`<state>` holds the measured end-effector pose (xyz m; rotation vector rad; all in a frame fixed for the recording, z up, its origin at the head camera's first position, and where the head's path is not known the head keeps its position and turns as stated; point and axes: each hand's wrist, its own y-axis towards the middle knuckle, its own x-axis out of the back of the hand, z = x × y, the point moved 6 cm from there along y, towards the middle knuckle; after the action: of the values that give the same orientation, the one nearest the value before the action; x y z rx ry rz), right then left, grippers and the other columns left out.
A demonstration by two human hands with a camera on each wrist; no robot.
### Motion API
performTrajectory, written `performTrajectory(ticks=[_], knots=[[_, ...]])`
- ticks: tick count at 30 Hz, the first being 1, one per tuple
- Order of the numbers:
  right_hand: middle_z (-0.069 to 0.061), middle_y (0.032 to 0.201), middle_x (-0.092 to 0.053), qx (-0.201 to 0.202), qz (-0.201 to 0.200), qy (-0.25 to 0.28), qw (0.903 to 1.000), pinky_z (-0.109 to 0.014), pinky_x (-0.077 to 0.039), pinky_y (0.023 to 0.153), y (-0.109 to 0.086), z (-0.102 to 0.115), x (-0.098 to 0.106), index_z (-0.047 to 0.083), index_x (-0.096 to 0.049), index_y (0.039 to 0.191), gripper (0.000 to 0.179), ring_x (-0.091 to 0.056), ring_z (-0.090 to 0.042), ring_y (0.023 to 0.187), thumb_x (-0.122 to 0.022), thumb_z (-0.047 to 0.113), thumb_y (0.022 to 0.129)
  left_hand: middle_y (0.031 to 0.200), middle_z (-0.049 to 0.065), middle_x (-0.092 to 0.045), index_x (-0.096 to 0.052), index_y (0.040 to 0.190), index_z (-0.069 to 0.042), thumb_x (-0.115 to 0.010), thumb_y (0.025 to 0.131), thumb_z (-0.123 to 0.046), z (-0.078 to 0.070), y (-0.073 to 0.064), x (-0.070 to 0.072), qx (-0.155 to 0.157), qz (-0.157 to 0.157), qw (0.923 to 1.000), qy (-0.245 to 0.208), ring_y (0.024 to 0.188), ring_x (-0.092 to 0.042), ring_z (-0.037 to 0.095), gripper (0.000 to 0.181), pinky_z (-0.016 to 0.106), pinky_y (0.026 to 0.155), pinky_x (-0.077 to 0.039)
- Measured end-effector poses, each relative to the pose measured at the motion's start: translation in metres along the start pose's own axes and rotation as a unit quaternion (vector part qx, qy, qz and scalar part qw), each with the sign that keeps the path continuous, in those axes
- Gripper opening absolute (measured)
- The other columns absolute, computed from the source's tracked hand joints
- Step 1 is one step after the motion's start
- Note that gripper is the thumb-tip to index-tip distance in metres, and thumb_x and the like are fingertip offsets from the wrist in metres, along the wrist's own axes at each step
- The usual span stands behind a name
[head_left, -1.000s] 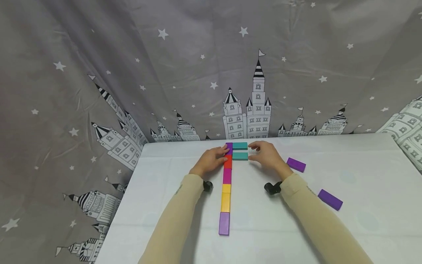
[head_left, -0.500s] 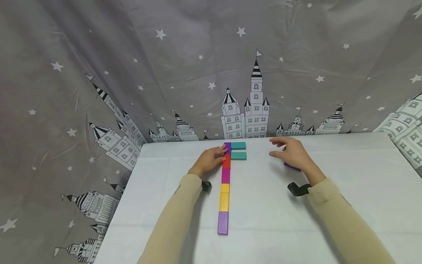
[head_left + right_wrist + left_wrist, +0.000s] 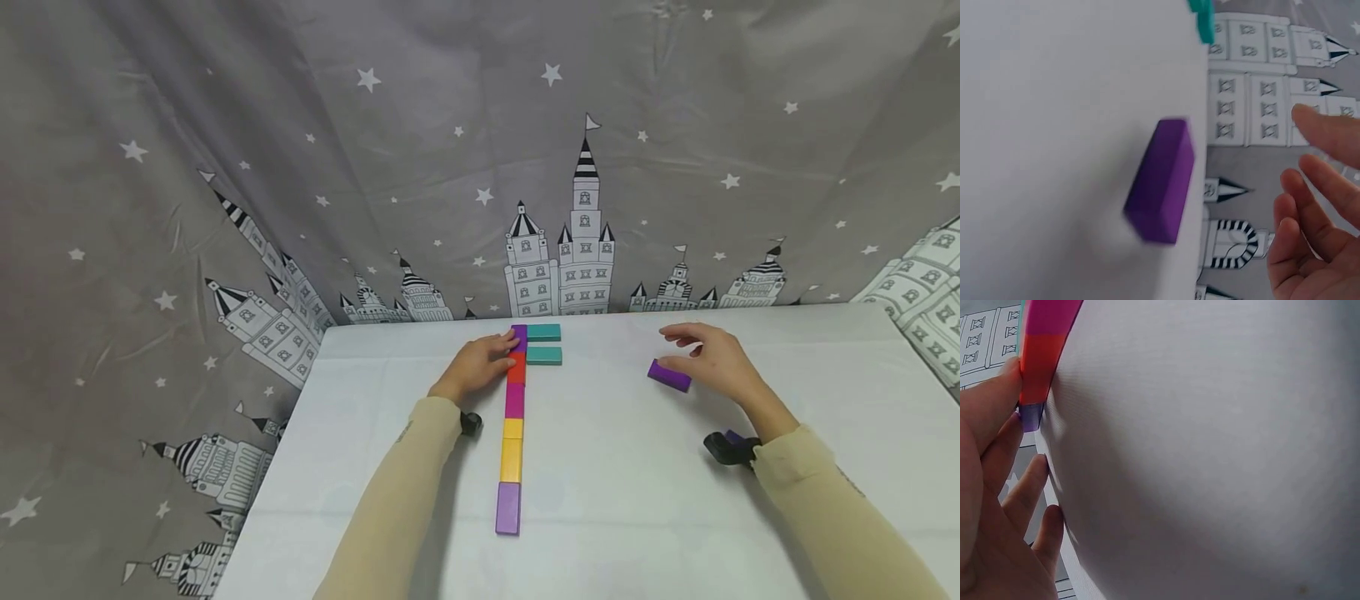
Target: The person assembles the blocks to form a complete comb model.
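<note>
My left hand (image 3: 471, 367) rests its fingertips on the far end of a column of coloured blocks, at the purple block (image 3: 519, 333) and the red block (image 3: 517, 368). In the left wrist view the thumb touches the red block (image 3: 1041, 369) and the other fingers spread beyond it. Two teal blocks (image 3: 543, 332) stick out to the right from the column's far end, a gap between them. My right hand (image 3: 712, 362) hovers with parted fingers at a loose purple block (image 3: 669, 377); the right wrist view shows this block (image 3: 1163, 181) apart from the fingers.
The column runs towards me through a magenta block (image 3: 514, 401), yellow blocks (image 3: 511, 461) and a light purple block (image 3: 507, 508). Another purple block (image 3: 733, 436) is mostly hidden by the right wrist camera (image 3: 727, 450). A grey castle-print curtain (image 3: 420, 167) hangs behind the white table (image 3: 600, 500).
My right hand has moved right, away from the teal blocks, to the loose purple block. My left hand has stayed at the column's far end.
</note>
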<state>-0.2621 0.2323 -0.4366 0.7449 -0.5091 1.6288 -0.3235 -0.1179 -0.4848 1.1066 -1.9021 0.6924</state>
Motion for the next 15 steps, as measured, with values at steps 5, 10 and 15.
performTrajectory(ticks=[5,10,15], knots=[[-0.024,0.122,-0.066,0.006,0.005,-0.016,0.9998,-0.05,-0.051,0.089,-0.006,-0.011,0.003,-0.003,-0.063,0.129,0.05,-0.058,-0.038,0.109,-0.077,0.022,0.089,0.156,-0.003,-0.043,-0.055,0.145,-0.016,-0.064,0.099,-0.027,0.001,0.001,-0.001,0.002,-0.002,1.0,0.0,0.146,-0.038,0.025,0.048,0.043,0.121,-0.026],[-0.025,0.122,-0.066,0.007,0.015,-0.017,0.9997,-0.052,-0.052,0.089,-0.011,-0.021,0.003,-0.004,-0.063,0.129,0.049,-0.059,-0.038,0.109,-0.078,0.02,0.088,0.156,-0.002,-0.043,-0.054,0.146,-0.016,-0.062,0.1,-0.026,0.002,0.0,-0.001,-0.003,-0.007,1.0,-0.006,0.146,-0.037,0.026,0.048,0.044,0.121,-0.025],[-0.026,0.126,-0.064,-0.019,0.046,0.016,0.9986,-0.052,-0.05,0.09,-0.013,-0.036,-0.002,-0.004,-0.06,0.132,0.054,-0.058,-0.041,0.113,-0.077,0.023,0.089,0.156,0.002,-0.044,-0.054,0.145,-0.013,-0.062,0.1,-0.024,0.0,-0.001,-0.002,-0.011,-0.014,0.9998,-0.001,0.144,-0.039,0.029,0.047,0.045,0.12,-0.028]])
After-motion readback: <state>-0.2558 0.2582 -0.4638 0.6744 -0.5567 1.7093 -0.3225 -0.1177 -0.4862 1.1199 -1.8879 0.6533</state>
